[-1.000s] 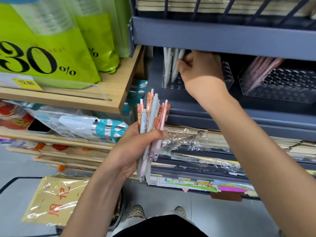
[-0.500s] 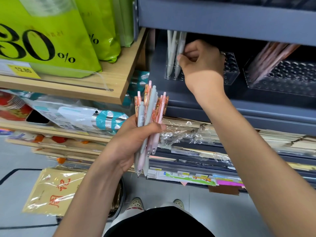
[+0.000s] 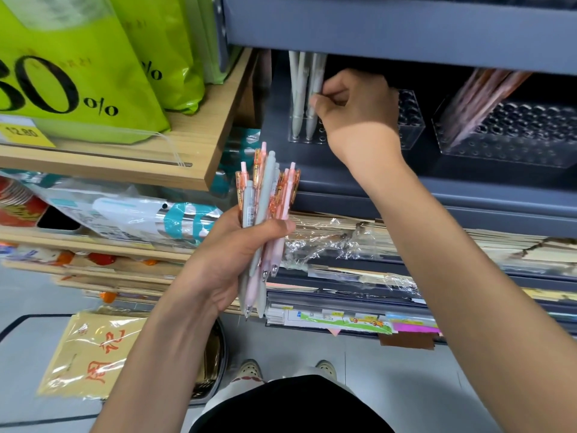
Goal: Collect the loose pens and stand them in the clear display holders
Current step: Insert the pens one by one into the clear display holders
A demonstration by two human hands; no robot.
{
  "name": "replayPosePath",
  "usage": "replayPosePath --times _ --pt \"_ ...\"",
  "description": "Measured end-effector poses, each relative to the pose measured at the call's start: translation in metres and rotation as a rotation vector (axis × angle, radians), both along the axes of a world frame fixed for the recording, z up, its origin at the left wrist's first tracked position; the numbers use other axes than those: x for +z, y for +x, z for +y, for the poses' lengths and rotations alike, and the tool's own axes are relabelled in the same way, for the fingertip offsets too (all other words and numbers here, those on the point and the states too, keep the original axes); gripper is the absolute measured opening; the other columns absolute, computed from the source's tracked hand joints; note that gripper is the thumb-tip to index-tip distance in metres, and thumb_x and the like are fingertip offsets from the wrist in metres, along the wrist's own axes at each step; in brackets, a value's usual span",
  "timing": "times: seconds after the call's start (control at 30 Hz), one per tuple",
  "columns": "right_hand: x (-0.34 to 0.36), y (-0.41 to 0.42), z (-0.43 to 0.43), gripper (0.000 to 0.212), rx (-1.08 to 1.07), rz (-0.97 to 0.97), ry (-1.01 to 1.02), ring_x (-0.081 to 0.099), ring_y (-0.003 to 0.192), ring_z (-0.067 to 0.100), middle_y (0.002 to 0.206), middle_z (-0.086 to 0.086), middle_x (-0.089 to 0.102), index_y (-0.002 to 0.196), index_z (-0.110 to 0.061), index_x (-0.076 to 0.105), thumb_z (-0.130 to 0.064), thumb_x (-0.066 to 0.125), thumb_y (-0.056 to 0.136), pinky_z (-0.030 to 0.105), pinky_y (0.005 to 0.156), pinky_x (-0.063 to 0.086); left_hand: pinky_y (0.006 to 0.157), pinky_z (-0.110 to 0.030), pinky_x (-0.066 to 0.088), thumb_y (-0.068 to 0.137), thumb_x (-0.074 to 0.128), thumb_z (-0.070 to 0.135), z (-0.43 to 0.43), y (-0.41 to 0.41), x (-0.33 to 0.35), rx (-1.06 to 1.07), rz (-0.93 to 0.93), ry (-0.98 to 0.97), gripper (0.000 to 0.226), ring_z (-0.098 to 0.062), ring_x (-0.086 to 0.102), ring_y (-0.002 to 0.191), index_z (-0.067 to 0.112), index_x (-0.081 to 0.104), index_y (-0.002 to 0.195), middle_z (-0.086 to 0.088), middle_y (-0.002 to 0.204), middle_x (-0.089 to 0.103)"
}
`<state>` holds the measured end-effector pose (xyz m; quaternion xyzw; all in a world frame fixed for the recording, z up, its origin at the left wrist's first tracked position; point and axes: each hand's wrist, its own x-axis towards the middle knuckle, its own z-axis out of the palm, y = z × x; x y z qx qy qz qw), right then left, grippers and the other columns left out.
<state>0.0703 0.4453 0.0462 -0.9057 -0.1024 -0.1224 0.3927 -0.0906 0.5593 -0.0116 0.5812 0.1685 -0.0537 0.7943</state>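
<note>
My left hand [image 3: 231,254] grips a bundle of pens [image 3: 265,214], pink, grey and orange, tips down, in front of the grey shelf. My right hand [image 3: 356,110] reaches under the upper shelf, with thumb and fingers pinched on a pale grey pen [image 3: 315,98] standing in the left clear holder [image 3: 409,120]. Two more pale pens [image 3: 298,95] stand upright in that holder's left end. A second clear holder [image 3: 512,142] on the right carries several pinkish pens [image 3: 477,95] leaning left.
The grey upper shelf [image 3: 406,29] hangs low over the holders. Green bags [image 3: 78,64] sit on a wooden shelf [image 3: 199,151] at left. Wrapped paper goods [image 3: 343,242] fill the lower shelves. A packet [image 3: 90,354] and a basket lie on the floor.
The camera has shifted slightly. My right hand stays at the left holder, now pinching the rightmost pale pen lower down. The left hand's bundle holds steady.
</note>
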Motion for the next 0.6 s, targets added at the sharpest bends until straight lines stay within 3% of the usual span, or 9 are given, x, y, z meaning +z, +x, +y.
replayPosePath --times 0.23,0.37,0.47,0.53,0.6 --pt "0.003 0.004 -0.006 0.018 0.057 -0.004 -0.06 0.067 0.095 0.019 0.097 -0.004 0.073 0.095 -0.02 0.073 -0.034 0.068 0.085 0.035 0.09 0.051 0.043 -0.02 0.045 0.075 0.076 0.009 -0.008 0.002 0.003 0.001 0.008 0.016 0.015 -0.011 0.048 0.042 0.012 0.063 0.081 -0.001 0.05 0.054" --pt "0.003 -0.006 -0.016 0.021 0.075 -0.01 0.094 0.068 0.086 0.012 0.089 -0.005 0.073 0.098 -0.017 0.071 -0.032 0.07 0.083 0.033 0.086 0.053 0.05 -0.026 0.048 0.063 0.082 0.02 -0.01 0.0 0.004 0.006 -0.009 0.029 0.017 -0.019 0.053 0.051 0.016 0.073 0.077 -0.008 0.061 0.062" --pt "-0.001 -0.024 -0.032 0.01 0.121 -0.048 0.263 0.061 0.061 0.003 0.07 -0.009 0.069 0.082 -0.021 0.071 -0.031 0.068 0.084 0.027 0.066 0.053 0.065 -0.036 0.05 0.063 0.087 0.019 -0.011 -0.001 0.005 0.018 -0.033 0.01 0.025 -0.027 0.058 0.064 0.013 0.075 0.084 -0.019 0.08 0.069" --pt "-0.006 -0.038 -0.045 0.017 0.204 0.11 0.334 0.051 0.044 0.004 0.064 -0.005 0.069 0.072 -0.022 0.068 -0.033 0.068 0.085 0.021 0.045 0.043 0.071 -0.042 0.05 0.065 0.085 0.016 -0.013 -0.001 0.007 0.032 -0.041 -0.009 0.025 -0.031 0.06 0.072 0.012 0.075 0.087 -0.023 0.09 0.07" --pt "-0.011 -0.049 -0.056 0.02 0.314 0.291 0.353 0.048 0.038 0.009 0.068 -0.001 0.071 0.074 -0.019 0.07 -0.035 0.068 0.086 0.019 0.037 0.035 0.072 -0.043 0.054 0.067 0.082 0.015 -0.016 0.0 0.007 0.035 -0.06 -0.006 0.019 -0.032 0.063 0.078 0.016 0.077 0.085 -0.022 0.093 0.071"
